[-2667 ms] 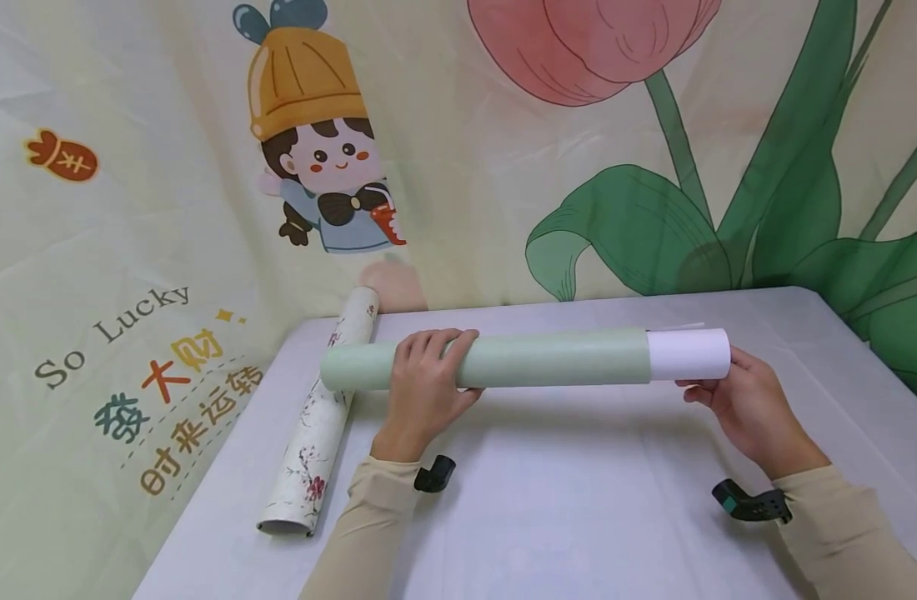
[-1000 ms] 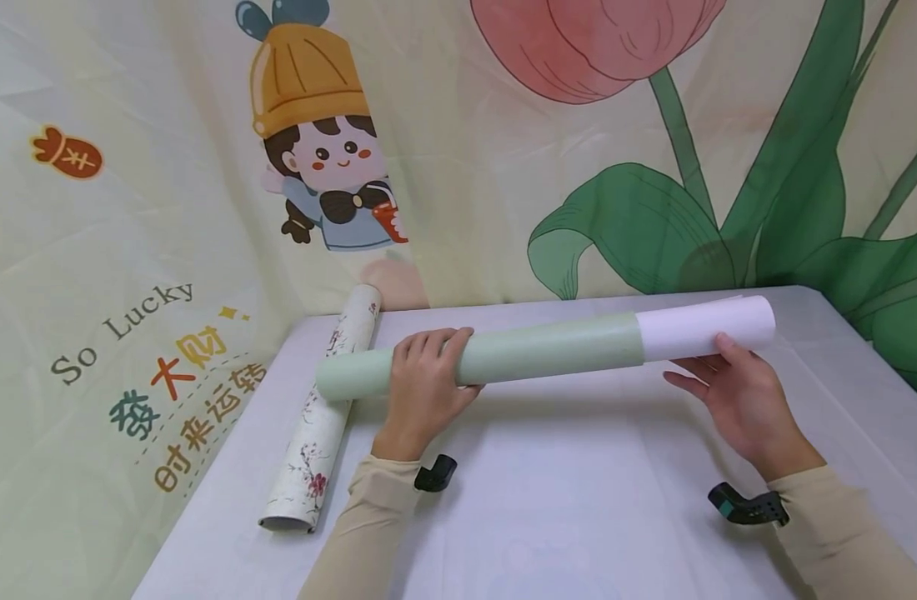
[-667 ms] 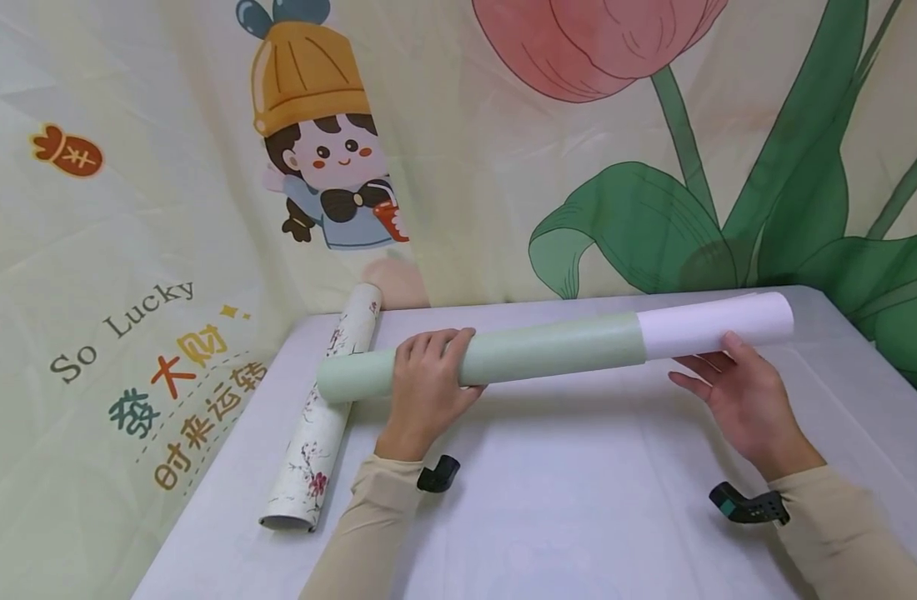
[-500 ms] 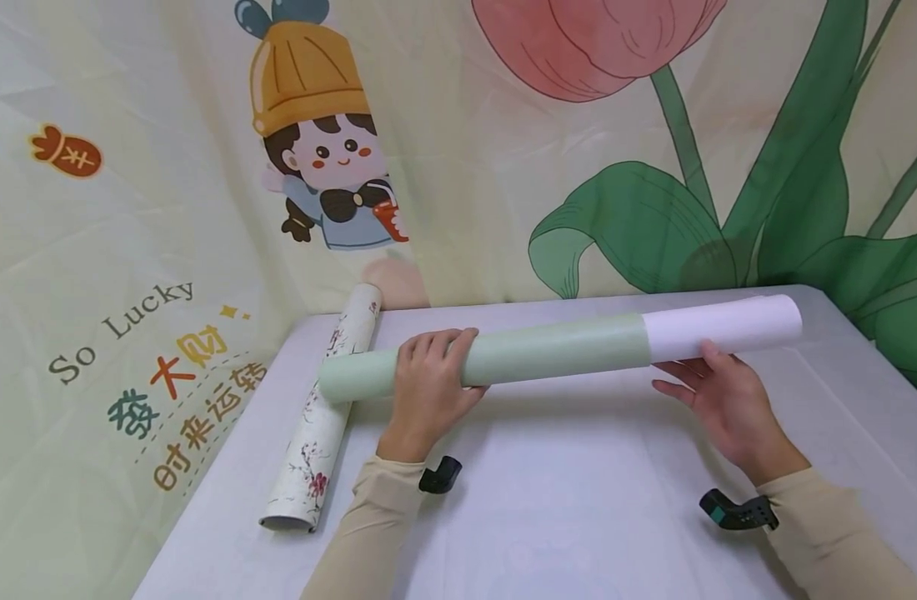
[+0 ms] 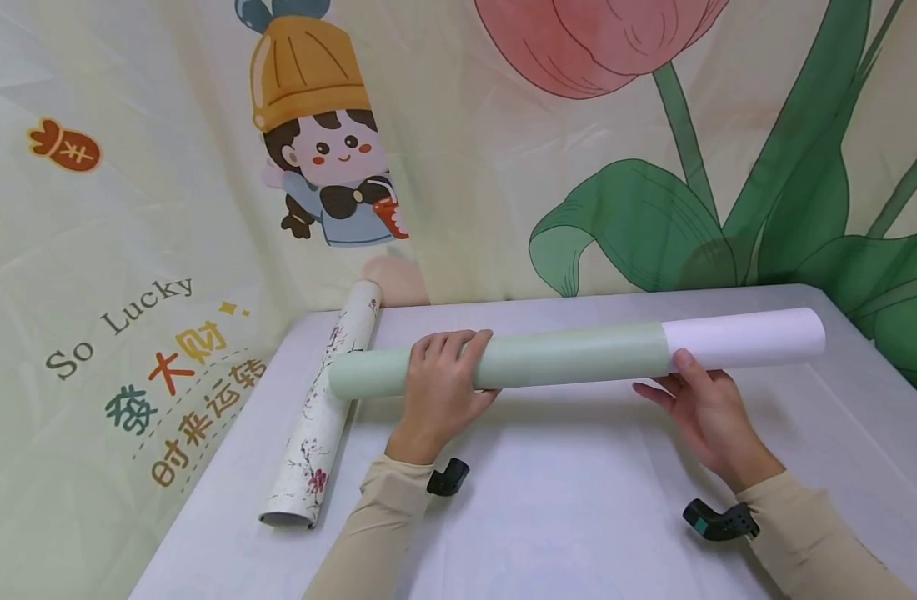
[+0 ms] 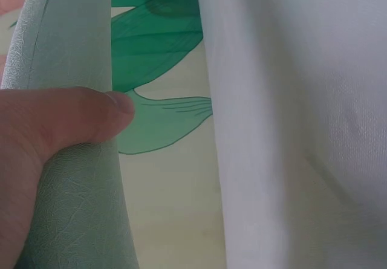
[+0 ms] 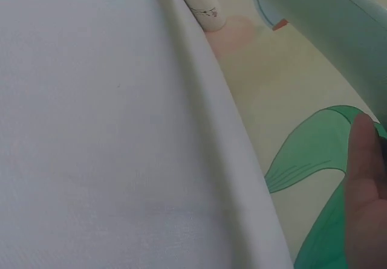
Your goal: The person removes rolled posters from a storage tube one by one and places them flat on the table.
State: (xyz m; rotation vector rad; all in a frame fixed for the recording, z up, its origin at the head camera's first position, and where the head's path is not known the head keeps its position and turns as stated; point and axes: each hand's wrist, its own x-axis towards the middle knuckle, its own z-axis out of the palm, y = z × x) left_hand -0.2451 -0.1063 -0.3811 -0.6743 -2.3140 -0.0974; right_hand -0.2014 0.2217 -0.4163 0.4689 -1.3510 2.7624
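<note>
In the head view my left hand [image 5: 447, 392] grips a pale green roll of wallpaper [image 5: 578, 352] from above, left of its middle. Its thumb [image 6: 91, 113] lies across the textured green surface in the left wrist view. From the roll's right end sticks out a long white inner part [image 5: 751, 337]. My right hand [image 5: 714, 417] holds the roll from below at the green-to-white border, its thumb against the front and the other fingers partly hidden behind and under it. The roll is held over the table, tilted slightly up to the right.
A second roll, white with red blossom print [image 5: 301, 467], lies slanting on the left of the table; the green roll's left end overlaps it. The table [image 5: 563, 500] has a white cloth. Behind hangs a printed curtain [image 5: 458, 167] with a tulip and a cartoon figure.
The white part has come farther out of the green roll to the right. My right hand has moved from its outer end left to the green border. My left hand keeps its grip.
</note>
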